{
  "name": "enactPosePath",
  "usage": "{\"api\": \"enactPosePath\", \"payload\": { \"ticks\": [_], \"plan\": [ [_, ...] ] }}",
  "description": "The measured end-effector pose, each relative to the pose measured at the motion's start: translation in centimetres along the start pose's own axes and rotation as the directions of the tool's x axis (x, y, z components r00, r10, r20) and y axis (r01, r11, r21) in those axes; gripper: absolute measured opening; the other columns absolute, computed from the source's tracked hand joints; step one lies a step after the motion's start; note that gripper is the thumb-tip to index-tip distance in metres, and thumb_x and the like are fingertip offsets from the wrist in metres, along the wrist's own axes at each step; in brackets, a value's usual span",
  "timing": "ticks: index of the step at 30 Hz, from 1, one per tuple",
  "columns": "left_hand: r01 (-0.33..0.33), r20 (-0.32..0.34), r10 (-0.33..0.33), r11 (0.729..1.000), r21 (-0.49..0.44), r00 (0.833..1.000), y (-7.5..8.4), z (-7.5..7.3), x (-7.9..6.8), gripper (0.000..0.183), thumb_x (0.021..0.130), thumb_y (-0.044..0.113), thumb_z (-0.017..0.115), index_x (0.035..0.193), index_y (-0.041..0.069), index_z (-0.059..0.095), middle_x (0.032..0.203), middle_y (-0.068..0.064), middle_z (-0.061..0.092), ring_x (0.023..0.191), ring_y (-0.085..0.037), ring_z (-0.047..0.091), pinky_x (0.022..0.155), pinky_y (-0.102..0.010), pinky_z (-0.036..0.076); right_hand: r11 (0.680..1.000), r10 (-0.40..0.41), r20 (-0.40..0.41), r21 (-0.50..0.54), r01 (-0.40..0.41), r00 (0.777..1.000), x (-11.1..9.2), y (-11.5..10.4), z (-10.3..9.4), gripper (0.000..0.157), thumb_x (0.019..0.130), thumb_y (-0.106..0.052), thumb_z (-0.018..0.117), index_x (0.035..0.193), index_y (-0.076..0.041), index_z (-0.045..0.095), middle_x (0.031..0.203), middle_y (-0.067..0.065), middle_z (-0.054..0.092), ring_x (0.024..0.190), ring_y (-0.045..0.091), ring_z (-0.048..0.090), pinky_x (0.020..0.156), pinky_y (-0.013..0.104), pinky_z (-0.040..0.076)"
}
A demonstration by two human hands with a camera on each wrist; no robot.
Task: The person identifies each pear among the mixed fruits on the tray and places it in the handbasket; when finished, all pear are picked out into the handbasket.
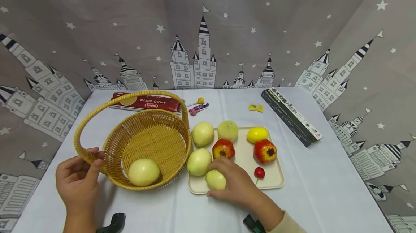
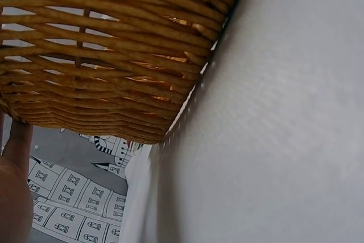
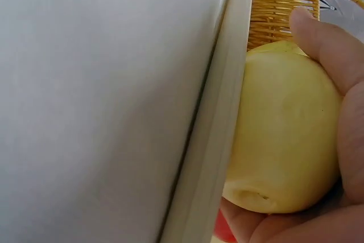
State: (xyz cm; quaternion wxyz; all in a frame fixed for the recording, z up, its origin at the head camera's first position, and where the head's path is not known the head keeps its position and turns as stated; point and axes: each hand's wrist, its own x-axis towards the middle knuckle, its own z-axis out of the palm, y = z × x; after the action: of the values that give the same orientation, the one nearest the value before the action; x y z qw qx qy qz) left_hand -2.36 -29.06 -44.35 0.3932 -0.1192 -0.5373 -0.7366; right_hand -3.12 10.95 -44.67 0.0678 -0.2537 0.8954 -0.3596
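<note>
At the lower left my left hand (image 1: 79, 177) pinches the base of the handle of a yellow wicker basket (image 1: 113, 132). One pale yellow-green fruit (image 1: 144, 172) lies inside the basket. My right hand (image 1: 235, 180) grips another pale yellow-green fruit (image 3: 284, 129) at the near edge of a cream tray (image 1: 240, 186); fingers curl over one side, thumb on the other. Three similar fruits (image 1: 199, 162) are on the tray's left side. Two red pomegranates (image 1: 264, 151), a yellow lemon (image 1: 257, 134) and a red cherry (image 1: 259, 172) are also on the tray.
Behind the basket lies a red pasta packet (image 1: 156, 103), with two lollipops (image 1: 198, 109) beside it. A small yellow candy (image 1: 255, 108) and a long black pasta box (image 1: 290, 117) are behind and right of the tray. A grey castle-print curtain (image 1: 234, 30) hangs behind the table.
</note>
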Motion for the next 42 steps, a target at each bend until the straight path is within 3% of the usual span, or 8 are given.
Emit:
{"api": "enactPosePath", "payload": {
  "ticks": [4, 9, 14, 20, 25, 30, 35, 42],
  "plan": [
    [-0.01, 0.013, 0.01, 1.0, -0.012, 1.0, 0.0, 0.0, 0.0, 0.045, 0.074, -0.029, 0.063, 0.113, -0.019, 0.045, 0.107, -0.034, 0.061, 0.091, -0.032, 0.069, 0.084, -0.032, 0.057, 0.996, -0.003, -0.024, 0.09, 0.006, 1.0, 0.0, -0.5, -0.5, 0.053, 0.069, -0.046, 0.085, 0.114, -0.035, 0.059, 0.12, -0.021, 0.051, 0.109, 0.005, 0.052, 0.096, 0.034, 0.049],
    [-0.015, 0.026, 0.016, 0.999, -0.042, 1.0, 0.0, 0.1, 0.2, 0.045, 0.073, -0.03, 0.062, 0.113, -0.019, 0.045, 0.108, -0.035, 0.061, 0.092, -0.032, 0.068, 0.085, -0.033, 0.057, 0.966, -0.098, -0.138, 0.225, 0.127, 0.986, 1.2, -2.5, -1.9, 0.052, 0.069, -0.044, 0.086, 0.112, -0.03, 0.061, 0.117, -0.017, 0.054, 0.107, 0.007, 0.052, 0.092, 0.033, 0.05],
    [-0.022, 0.032, 0.023, 0.999, -0.043, 0.999, 0.0, 0.1, 0.4, 0.045, 0.073, -0.03, 0.062, 0.113, -0.019, 0.045, 0.107, -0.035, 0.061, 0.092, -0.033, 0.068, 0.085, -0.033, 0.057, 0.907, -0.14, -0.194, 0.369, 0.204, 0.971, 4.6, -6.2, -1.9, 0.053, 0.068, -0.036, 0.088, 0.113, -0.027, 0.061, 0.12, -0.012, 0.057, 0.111, 0.009, 0.052, 0.089, 0.032, 0.052],
    [0.0, 0.023, 0.001, 0.999, -0.036, 1.0, -0.1, 0.1, 0.4, 0.045, 0.074, -0.03, 0.062, 0.115, -0.019, 0.045, 0.108, -0.034, 0.061, 0.093, -0.032, 0.068, 0.086, -0.033, 0.057, 0.826, -0.123, -0.207, 0.521, 0.215, 0.971, 9.6, -10.0, 0.8, 0.053, 0.069, -0.029, 0.088, 0.115, -0.021, 0.062, 0.116, -0.012, 0.056, 0.104, 0.009, 0.054, 0.082, 0.029, 0.055],
    [0.02, 0.007, -0.02, 1.0, 0.002, 1.0, 0.0, 0.0, 0.3, 0.045, 0.075, -0.029, 0.062, 0.115, -0.018, 0.044, 0.109, -0.033, 0.062, 0.094, -0.03, 0.068, 0.086, -0.033, 0.056, 0.834, -0.096, -0.205, 0.517, 0.191, 0.974, 12.7, -11.1, 3.7, 0.051, 0.071, -0.034, 0.086, 0.115, -0.022, 0.062, 0.113, -0.014, 0.055, 0.098, 0.005, 0.055, 0.078, 0.023, 0.055],
    [0.013, 0.007, -0.013, 0.999, -0.036, 1.0, 0.0, 0.0, 0.1, 0.045, 0.074, -0.031, 0.06, 0.115, -0.019, 0.046, 0.108, -0.033, 0.062, 0.093, -0.032, 0.068, 0.086, -0.033, 0.057, 0.849, -0.075, -0.193, 0.502, 0.165, 0.978, 14.0, -10.8, 5.7, 0.048, 0.073, -0.034, 0.085, 0.112, -0.02, 0.061, 0.111, -0.014, 0.056, 0.098, 0.003, 0.054, 0.079, 0.019, 0.053],
    [0.01, 0.005, -0.01, 0.999, -0.035, 1.0, 0.3, 0.0, 0.2, 0.044, 0.074, -0.031, 0.061, 0.114, -0.02, 0.046, 0.107, -0.033, 0.062, 0.092, -0.032, 0.068, 0.085, -0.032, 0.057, 0.876, -0.047, -0.181, 0.465, 0.127, 0.982, 14.6, -10.4, 6.2, 0.047, 0.072, -0.038, 0.084, 0.111, -0.021, 0.062, 0.11, -0.016, 0.056, 0.099, 0.002, 0.053, 0.084, 0.018, 0.05],
    [0.007, 0.014, -0.006, 0.999, -0.036, 1.0, 0.5, 0.0, 0.2, 0.043, 0.074, -0.03, 0.061, 0.114, -0.02, 0.046, 0.107, -0.033, 0.062, 0.093, -0.032, 0.068, 0.086, -0.032, 0.057, 0.875, -0.024, -0.199, 0.47, 0.117, 0.98, 14.6, -10.2, 6.3, 0.048, 0.07, -0.035, 0.086, 0.11, -0.021, 0.063, 0.111, -0.017, 0.057, 0.104, 0.001, 0.053, 0.091, 0.019, 0.047]
  ]
}}
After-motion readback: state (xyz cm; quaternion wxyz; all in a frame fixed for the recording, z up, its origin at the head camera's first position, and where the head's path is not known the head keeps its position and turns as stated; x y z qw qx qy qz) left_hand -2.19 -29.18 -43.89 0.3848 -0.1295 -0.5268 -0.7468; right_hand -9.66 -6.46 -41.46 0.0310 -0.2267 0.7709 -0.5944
